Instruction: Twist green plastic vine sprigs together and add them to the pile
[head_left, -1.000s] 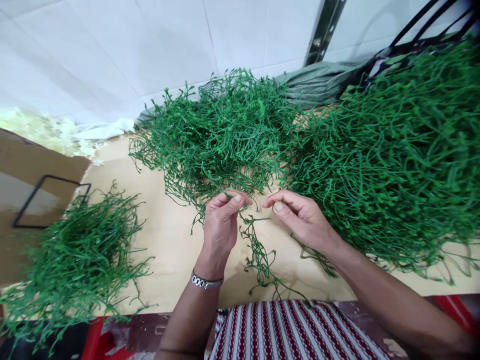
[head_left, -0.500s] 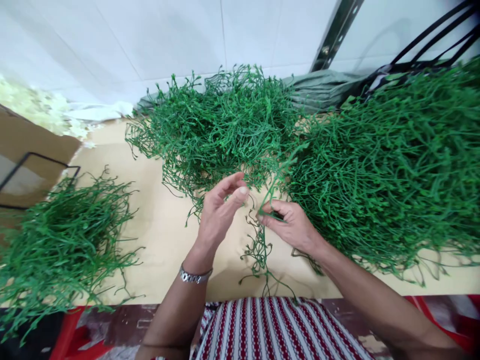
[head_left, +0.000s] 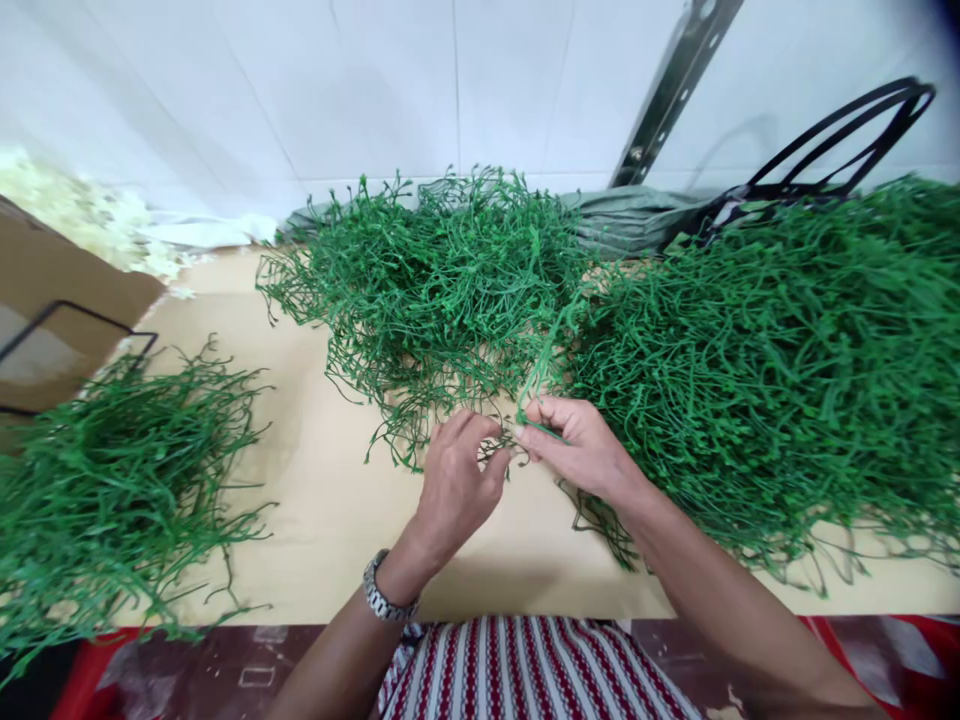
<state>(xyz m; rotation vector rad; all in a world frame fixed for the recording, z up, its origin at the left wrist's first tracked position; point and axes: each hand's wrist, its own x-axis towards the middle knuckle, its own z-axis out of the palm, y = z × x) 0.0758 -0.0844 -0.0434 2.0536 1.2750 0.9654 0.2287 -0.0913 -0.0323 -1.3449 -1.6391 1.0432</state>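
My right hand [head_left: 577, 445] pinches a green plastic stem [head_left: 541, 372] near the middle of the table; its branches point up and away from me. Just left of it is my left hand [head_left: 461, 485], with a watch on the wrist. Its thumb and forefinger are curved and apart, close to thin stem ends beside my right fingertips. Beyond both hands lies a loose heap of green stems [head_left: 435, 265]. A larger heap [head_left: 780, 380] covers the right side, and another pile [head_left: 135, 490] is at the left.
A cardboard box [head_left: 75, 265] with a black wire frame [head_left: 97, 312] stands at the left, near pale flowers [head_left: 82, 215]. Along the wall lie grey-green cloth [head_left: 637, 220] and black curved handles [head_left: 847, 140]. The table's front edge is close to my body.
My left hand has moved down and nearer to my right fingertips. The stem cluster that hung below my right hand toward me no longer shows there. The view has shifted slightly.
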